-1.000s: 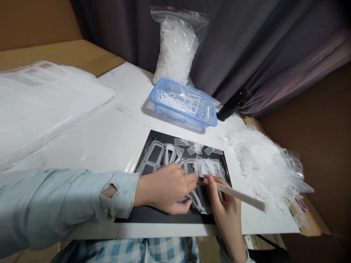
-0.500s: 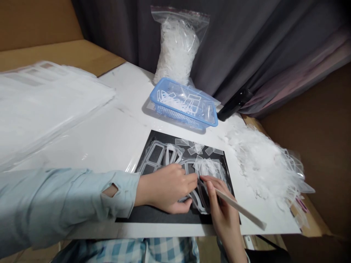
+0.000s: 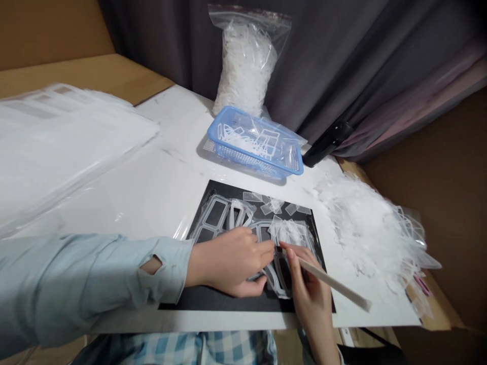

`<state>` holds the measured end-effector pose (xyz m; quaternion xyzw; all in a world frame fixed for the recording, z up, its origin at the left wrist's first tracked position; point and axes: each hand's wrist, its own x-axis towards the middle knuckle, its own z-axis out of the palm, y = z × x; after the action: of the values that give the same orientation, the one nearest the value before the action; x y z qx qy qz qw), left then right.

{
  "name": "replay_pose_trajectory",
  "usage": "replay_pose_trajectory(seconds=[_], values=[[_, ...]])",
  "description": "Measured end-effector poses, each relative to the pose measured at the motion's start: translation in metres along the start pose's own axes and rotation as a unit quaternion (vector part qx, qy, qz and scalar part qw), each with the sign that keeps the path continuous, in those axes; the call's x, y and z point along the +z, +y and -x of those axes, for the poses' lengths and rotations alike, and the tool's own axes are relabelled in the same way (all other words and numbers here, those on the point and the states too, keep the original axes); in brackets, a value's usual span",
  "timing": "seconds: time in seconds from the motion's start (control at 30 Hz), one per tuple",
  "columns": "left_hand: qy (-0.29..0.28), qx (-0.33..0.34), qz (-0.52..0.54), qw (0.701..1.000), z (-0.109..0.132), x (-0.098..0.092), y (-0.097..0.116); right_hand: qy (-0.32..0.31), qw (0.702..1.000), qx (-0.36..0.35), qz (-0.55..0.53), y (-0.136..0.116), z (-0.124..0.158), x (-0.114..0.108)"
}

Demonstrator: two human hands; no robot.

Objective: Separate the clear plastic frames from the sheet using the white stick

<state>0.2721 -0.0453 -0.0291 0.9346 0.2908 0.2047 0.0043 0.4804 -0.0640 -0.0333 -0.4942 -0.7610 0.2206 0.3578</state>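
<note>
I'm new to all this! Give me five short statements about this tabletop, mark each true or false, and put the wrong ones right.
1. The right hand holds a flat pale strip. True.
2. The blue basket sits on the black mat. False: it stands on the white table, beyond the mat.
3. A stuffed zip bag stands behind the blue basket. True.
4. The white heap lies left of the black mat. False: the heap lies to its right.
5. The left hand is over the black mat. True.
</note>
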Motion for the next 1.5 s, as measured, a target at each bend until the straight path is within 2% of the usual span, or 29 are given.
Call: replay_pose_trajectory(seconds=[0.27, 0.47, 0.67, 0.8, 1.07, 1.2, 1.27, 1.33, 1.4, 1.5], values=[[-0.005, -0.001, -0.004, 1.0, 0.001, 0.001, 0.001, -0.009, 1.0, -0.007, 0.022, -0.005, -0.003, -0.006], [-0.014, -0.002, -0.002, 1.0, -0.002, -0.002, 0.0, -0.04, 0.989, -0.097, 0.106, -0.001, 0.002, -0.007], [-0.023, -0.004, 0.007, 1.0, -0.002, -0.002, 0.0, -0.009, 0.977, -0.133, 0.166, -0.004, -0.001, -0.001], [-0.019, -0.008, 0.012, 1.0, 0.0, -0.002, 0.0, 0.014, 0.978, -0.102, 0.179, -0.001, -0.004, -0.011], [-0.004, 0.003, 0.018, 1.0, 0.0, -0.001, -0.001, 0.168, 0.947, -0.052, 0.269, 0.021, -0.014, -0.049], [-0.016, -0.004, 0.01, 1.0, 0.0, -0.002, -0.001, 0.214, 0.938, 0.004, 0.271, 0.027, -0.016, -0.06], [-0.021, -0.004, 0.007, 1.0, 0.0, -0.002, -0.001, 0.211, 0.949, 0.024, 0.233, 0.027, -0.015, -0.062], [-0.012, 0.012, 0.006, 1.0, 0.001, -0.003, -0.002, 0.18, 0.967, 0.026, 0.179, 0.023, -0.011, -0.06], [0.017, 0.037, 0.004, 0.999, 0.0, -0.003, -0.004, 0.135, 0.982, 0.043, 0.127, 0.016, -0.002, -0.056], [0.058, 0.076, 0.008, 0.995, 0.0, -0.004, -0.005, 0.072, 0.988, 0.114, 0.068, 0.004, 0.014, -0.043]])
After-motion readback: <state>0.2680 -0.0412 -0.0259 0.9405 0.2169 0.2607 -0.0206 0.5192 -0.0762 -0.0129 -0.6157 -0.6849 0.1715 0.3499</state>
